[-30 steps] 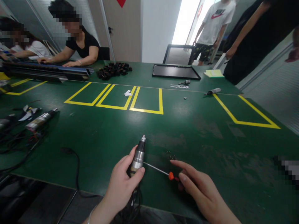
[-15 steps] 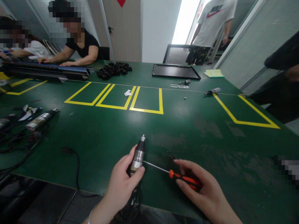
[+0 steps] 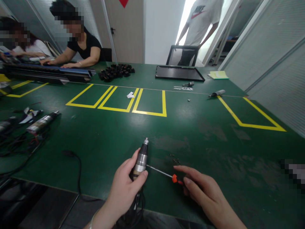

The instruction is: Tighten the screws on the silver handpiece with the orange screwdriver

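My left hand (image 3: 127, 183) is wrapped round a silver and black electric screwdriver (image 3: 141, 159), whose tip points up and away from me. My right hand (image 3: 202, 190) holds the red and black handle of a hand screwdriver (image 3: 174, 178), most of the handle hidden behind the fingers. Its thin shaft reaches left, with the tip at the side of the electric tool's body. Several small screws (image 3: 175, 160) lie on the green table (image 3: 107, 136) just beyond my right fingertips. A bundle of black cable (image 3: 137, 203) hangs below my left hand.
Electric tools (image 3: 43, 123) and cables lie at the left; a black plug cord (image 3: 77, 162) runs over the near edge. Farther back are black parts (image 3: 116, 72), a flat black panel (image 3: 179, 73) and another tool (image 3: 217, 93). People sit at the far left; one stands behind.
My right fingers have closed further over the red handle, covering more of it. The standing person has moved left, and the dark-clothed person at the right edge has left the view.
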The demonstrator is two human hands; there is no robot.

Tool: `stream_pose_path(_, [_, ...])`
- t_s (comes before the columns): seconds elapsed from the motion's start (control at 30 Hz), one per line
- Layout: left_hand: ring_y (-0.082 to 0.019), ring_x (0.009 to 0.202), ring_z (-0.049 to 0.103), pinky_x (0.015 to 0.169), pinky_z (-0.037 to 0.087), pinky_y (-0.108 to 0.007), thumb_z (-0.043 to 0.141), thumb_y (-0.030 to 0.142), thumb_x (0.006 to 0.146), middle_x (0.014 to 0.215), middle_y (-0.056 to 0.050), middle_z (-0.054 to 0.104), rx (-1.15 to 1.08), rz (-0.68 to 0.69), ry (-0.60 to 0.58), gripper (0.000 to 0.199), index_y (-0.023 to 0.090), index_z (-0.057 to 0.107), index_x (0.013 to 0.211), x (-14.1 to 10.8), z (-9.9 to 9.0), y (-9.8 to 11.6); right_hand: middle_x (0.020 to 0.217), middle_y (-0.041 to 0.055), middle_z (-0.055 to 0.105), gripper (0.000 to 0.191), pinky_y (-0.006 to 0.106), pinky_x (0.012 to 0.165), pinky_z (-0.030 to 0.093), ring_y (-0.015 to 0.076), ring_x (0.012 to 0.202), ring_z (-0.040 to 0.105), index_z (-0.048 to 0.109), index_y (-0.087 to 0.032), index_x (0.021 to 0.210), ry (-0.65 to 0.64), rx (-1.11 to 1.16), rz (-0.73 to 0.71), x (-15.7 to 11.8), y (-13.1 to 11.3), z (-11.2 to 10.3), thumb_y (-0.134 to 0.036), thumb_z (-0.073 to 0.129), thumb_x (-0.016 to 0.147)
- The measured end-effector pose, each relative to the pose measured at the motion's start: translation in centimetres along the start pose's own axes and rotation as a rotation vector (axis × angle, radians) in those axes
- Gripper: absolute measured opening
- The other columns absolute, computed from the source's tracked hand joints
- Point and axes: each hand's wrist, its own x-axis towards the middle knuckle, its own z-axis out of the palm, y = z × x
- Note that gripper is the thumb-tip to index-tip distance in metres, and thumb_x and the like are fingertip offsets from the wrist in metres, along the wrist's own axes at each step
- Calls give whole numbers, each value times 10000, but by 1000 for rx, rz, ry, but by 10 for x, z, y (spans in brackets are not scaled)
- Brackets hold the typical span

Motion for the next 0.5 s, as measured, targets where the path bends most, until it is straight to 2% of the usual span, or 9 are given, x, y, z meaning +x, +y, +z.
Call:
stream_pose_path(0.1, [-278,991,654,850,476,-359,656,372,849,1085,-87,725,-9,-1,-1,627,168,590,1438,0,0,-1,712,26,721,333,257,564,549,165,600,690,755,-194,1151,81,-48,-37,1,0,0,-333,566,914])
stream_pose_path(0.23, [-278,987,658,847,474,-356,660,369,843,1087,-83,727,-12,-2,4,623,175,598,1431,0,0,-1,899,55,771,311,254,666,598,186,758,754,752,-225,1128,164,-28,-68,1,2,0,-289,653,841])
stream_pose_path(0.37, [-274,978,654,836,473,-348,664,369,842,1064,-75,725,-16,-10,7,623,179,597,1431,0,1,0,953,49,762,324,258,713,598,181,790,746,750,-247,1128,156,-65,-106,2,2,1,-243,671,814])
stream_pose_path(0.5, [-268,967,648,829,469,-344,656,374,853,1077,-77,717,-1,-10,-6,631,175,579,1448,0,1,-1,920,33,757,401,270,728,582,184,796,738,710,-252,1254,94,-90,-98,1,3,1,-304,667,859])
